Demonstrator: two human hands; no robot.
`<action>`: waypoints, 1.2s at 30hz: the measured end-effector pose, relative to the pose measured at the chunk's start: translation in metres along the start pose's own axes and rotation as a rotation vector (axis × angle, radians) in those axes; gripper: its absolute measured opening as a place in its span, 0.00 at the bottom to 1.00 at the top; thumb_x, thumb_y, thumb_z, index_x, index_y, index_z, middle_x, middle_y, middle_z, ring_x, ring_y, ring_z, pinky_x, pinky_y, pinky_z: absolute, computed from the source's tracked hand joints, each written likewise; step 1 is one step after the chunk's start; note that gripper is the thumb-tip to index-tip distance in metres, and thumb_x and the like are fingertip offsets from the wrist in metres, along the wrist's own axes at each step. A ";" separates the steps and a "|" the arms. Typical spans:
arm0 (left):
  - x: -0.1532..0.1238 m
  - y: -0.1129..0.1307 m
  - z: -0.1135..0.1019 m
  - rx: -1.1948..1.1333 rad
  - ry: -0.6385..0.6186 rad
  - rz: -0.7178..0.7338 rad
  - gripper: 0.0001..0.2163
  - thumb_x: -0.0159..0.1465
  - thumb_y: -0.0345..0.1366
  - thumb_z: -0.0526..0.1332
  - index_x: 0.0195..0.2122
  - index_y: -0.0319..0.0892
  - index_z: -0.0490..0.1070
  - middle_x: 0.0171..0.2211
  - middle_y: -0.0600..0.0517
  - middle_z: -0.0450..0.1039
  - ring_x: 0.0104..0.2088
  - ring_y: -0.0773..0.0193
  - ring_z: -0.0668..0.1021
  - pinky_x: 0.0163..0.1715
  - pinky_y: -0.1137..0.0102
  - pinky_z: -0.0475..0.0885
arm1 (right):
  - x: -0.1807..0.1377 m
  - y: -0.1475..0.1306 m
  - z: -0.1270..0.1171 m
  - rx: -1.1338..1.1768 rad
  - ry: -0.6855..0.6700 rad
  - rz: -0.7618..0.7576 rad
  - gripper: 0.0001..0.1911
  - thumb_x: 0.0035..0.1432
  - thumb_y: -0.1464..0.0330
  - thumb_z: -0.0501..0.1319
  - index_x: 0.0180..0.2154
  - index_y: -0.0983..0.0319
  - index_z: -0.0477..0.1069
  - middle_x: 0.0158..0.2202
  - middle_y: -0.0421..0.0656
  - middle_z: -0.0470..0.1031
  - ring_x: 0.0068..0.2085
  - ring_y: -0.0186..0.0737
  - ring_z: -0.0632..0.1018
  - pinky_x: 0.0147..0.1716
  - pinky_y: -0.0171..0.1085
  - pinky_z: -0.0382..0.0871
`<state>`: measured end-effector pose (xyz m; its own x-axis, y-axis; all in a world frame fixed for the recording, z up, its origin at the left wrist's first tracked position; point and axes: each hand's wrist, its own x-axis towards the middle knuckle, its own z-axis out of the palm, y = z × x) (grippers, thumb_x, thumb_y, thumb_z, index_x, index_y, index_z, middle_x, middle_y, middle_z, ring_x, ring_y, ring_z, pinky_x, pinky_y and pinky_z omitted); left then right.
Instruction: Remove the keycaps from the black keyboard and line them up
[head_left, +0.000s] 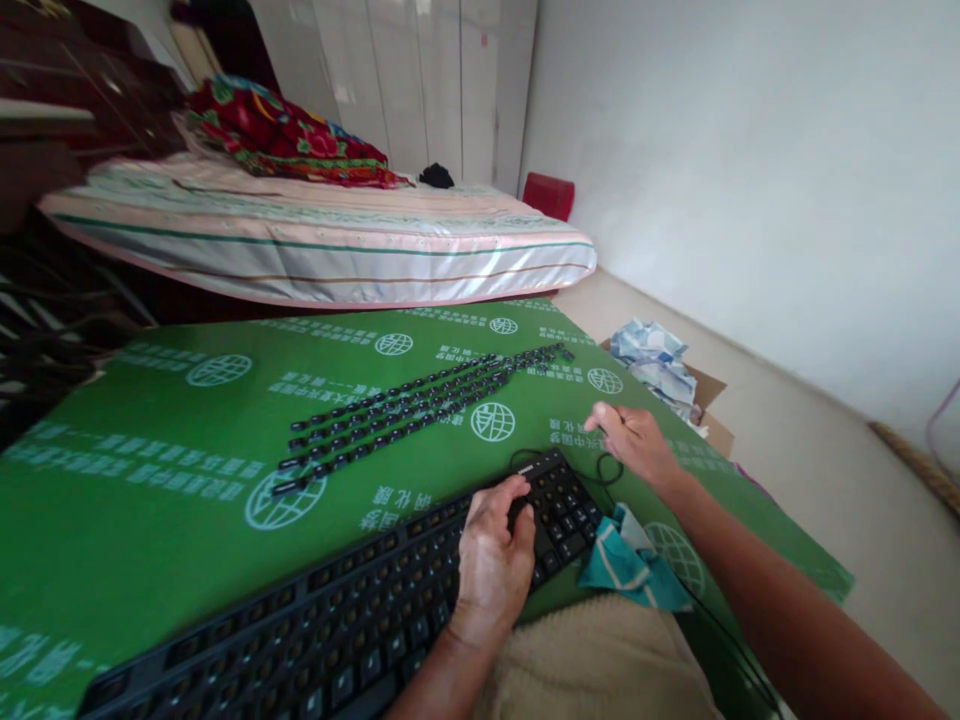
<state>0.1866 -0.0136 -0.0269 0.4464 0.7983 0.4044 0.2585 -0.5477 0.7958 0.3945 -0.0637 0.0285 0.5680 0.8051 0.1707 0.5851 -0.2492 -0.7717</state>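
A black keyboard [360, 590] lies slantwise along the table's near side; over much of it the key tops are off and bare sockets show. My left hand [495, 545] rests on the keyboard beside the number pad, fingers curled down against it, their tips partly hidden. Off the keyboard's right end, my right hand [634, 440] is raised over the table with fingers folded and thumb and forefinger pinched together; anything between them is too small to make out. Beyond the keyboard, loose black keycaps [397, 405] lie in several long slanting rows.
A teal checked cloth [634, 560] lies by the keyboard's right end, near a looped black cable [611, 468]. Green printed film covers the table [187, 420]. Behind it stands a bed [337, 240]; a cardboard box [709, 400] with crumpled wrapping sits on the floor at right.
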 end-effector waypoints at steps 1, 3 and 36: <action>0.000 0.001 0.000 0.025 -0.011 0.022 0.13 0.56 0.25 0.56 0.41 0.42 0.70 0.37 0.50 0.76 0.39 0.61 0.77 0.43 0.64 0.73 | -0.011 -0.005 -0.002 0.046 -0.069 0.005 0.25 0.57 0.52 0.50 0.26 0.64 0.73 0.11 0.35 0.60 0.14 0.29 0.63 0.16 0.29 0.57; 0.000 0.003 0.000 0.071 -0.033 0.057 0.12 0.55 0.25 0.57 0.40 0.42 0.71 0.35 0.50 0.76 0.39 0.60 0.77 0.42 0.64 0.73 | -0.029 -0.014 -0.003 0.122 -0.206 0.025 0.21 0.55 0.54 0.54 0.24 0.64 0.72 0.12 0.35 0.63 0.13 0.28 0.63 0.15 0.28 0.56; -0.004 0.004 0.003 0.155 -0.144 0.047 0.12 0.55 0.25 0.59 0.40 0.39 0.72 0.36 0.47 0.75 0.40 0.57 0.74 0.42 0.63 0.70 | -0.041 -0.028 0.041 0.059 -0.407 0.196 0.04 0.43 0.72 0.54 0.19 0.62 0.64 0.10 0.32 0.59 0.11 0.26 0.59 0.11 0.25 0.51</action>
<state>0.1884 -0.0197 -0.0269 0.5761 0.7330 0.3618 0.3582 -0.6242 0.6943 0.3312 -0.0677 0.0176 0.3842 0.8947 -0.2278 0.4486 -0.3965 -0.8010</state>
